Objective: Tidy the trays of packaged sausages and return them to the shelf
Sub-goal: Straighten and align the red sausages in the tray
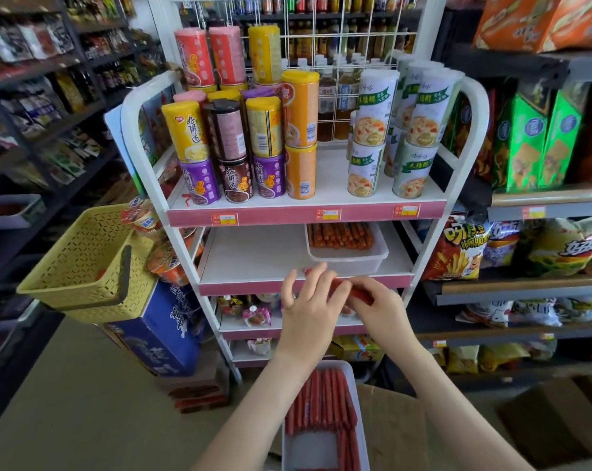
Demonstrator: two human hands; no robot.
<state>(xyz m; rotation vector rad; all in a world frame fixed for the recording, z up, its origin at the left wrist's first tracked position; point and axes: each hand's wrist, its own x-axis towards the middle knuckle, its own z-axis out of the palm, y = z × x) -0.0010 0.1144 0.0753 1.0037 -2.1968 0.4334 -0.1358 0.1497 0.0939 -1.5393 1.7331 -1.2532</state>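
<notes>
Right hand curls round a few red sausages, evidently to square their ends. Left hand, fingers near straight, steadies them and grips nothing. Lower tray lies part-filled beneath, ready to receive them. Second tray rests on the shelf, right side.

In front of the middle shelf, the right hand grips red sausages and the left hand touches them. A white tray sits on that shelf and a second tray lies below it.

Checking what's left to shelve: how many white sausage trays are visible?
2. Shelf tray: right side of the second shelf. Lower tray: unshelved, nearest the camera. More may be hidden.
</notes>
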